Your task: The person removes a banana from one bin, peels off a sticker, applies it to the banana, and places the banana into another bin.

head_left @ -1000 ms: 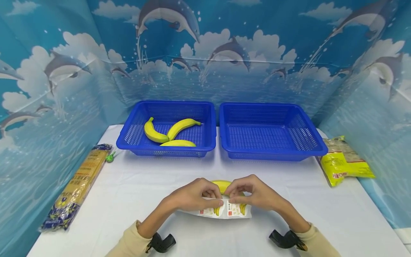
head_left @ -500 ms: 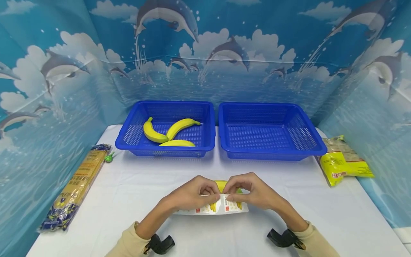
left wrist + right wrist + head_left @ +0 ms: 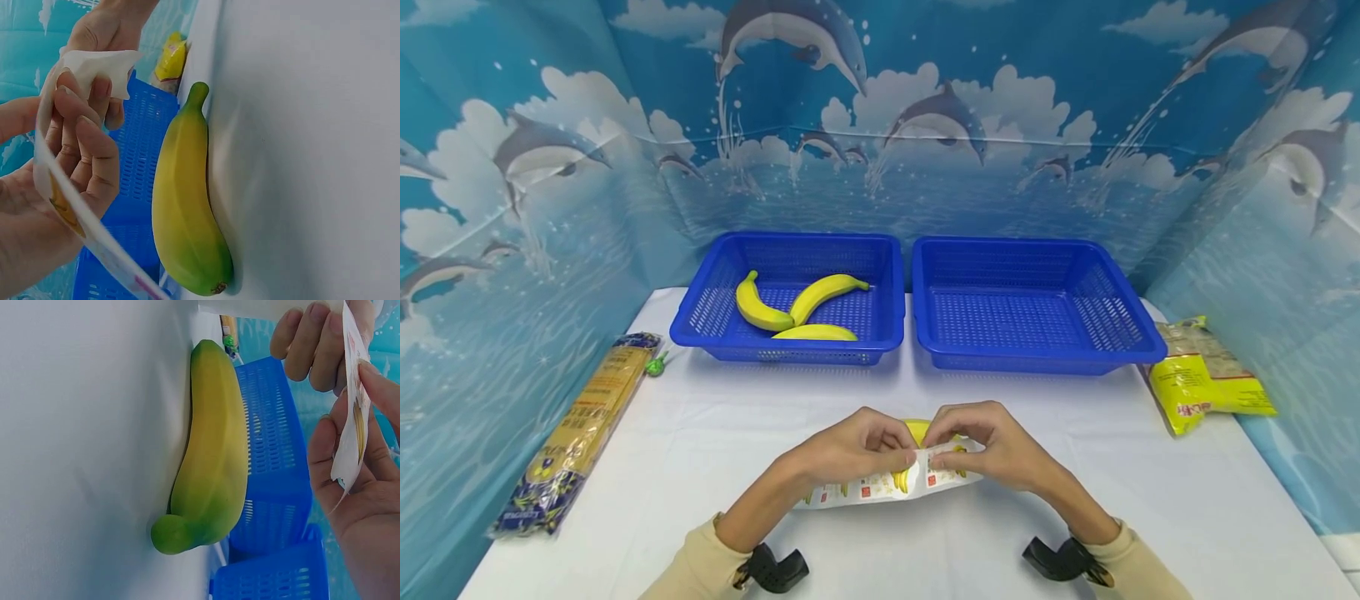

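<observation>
My left hand point(image 3: 857, 450) and right hand point(image 3: 988, 446) meet over the near middle of the table, close to each other. Between thumb and fingers, each pinches a strip of white stickers point(image 3: 880, 487) printed with bananas and red marks. The strip's longer part hangs off to the left; its short end shows past the right fingers. Just beyond the hands a yellow banana point(image 3: 917, 429) with green ends lies on the table, partly covered in the head view. Both wrist views show this banana point(image 3: 187, 200) whole, below the strip.
Ahead stand two blue baskets: the left basket point(image 3: 790, 352) holds three bananas point(image 3: 829, 293), beside the right basket point(image 3: 1037, 364). A long pack of noodles point(image 3: 587, 421) and a small green object point(image 3: 656, 365) lie left. A yellow bag point(image 3: 1195, 387) lies right. Dolphin-printed curtains enclose the table.
More of the sticker strip now shows on the left, and its right end has tilted up. Both hands have stayed nearly in place, pinching it throughout.
</observation>
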`<state>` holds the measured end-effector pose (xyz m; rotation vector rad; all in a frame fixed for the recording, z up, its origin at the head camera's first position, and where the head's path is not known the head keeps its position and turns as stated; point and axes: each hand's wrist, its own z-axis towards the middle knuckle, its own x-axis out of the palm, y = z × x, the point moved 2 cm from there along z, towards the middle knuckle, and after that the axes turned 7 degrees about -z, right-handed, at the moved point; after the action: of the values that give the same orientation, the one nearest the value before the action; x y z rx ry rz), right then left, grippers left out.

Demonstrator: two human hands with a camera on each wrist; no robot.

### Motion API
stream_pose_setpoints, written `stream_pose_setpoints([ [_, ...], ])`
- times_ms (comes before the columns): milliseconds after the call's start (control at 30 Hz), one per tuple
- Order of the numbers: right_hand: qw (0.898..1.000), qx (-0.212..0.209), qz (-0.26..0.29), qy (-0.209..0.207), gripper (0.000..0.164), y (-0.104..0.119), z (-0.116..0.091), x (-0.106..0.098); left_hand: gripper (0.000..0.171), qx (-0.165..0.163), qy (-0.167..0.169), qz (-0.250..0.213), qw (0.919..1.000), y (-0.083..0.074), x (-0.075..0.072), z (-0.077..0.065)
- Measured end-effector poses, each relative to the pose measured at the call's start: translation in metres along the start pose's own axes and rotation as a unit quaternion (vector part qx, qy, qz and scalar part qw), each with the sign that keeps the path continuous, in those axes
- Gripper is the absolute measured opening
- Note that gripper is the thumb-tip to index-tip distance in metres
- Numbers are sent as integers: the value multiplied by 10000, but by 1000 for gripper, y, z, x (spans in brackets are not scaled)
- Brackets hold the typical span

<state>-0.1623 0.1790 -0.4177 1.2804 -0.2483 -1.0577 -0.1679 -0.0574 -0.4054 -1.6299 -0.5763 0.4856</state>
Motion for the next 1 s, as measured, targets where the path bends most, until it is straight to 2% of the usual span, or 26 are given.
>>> stream_pose_setpoints([
  [200, 9996, -265, 24, 12, 26, 2, 1, 1, 19, -6, 54, -59, 10000, 0, 1, 1],
  [433, 9997, -237, 22, -32, 25, 3, 2, 3, 19, 20, 61, -24, 10000, 0, 2, 1],
  [600, 9993, -384, 6, -22, 22, 2, 2, 3, 19, -10, 31, 41, 10000, 1, 1, 0],
  [767, 9993, -346, -89, -57, 18, 1, 2, 3, 16, -44, -77, 103, 9999, 2, 0, 0],
  [1000, 9983, -107, -564, -140, 21, -1, 1, 2, 13, 39, -195, 333, 9992, 7, 0, 1],
])
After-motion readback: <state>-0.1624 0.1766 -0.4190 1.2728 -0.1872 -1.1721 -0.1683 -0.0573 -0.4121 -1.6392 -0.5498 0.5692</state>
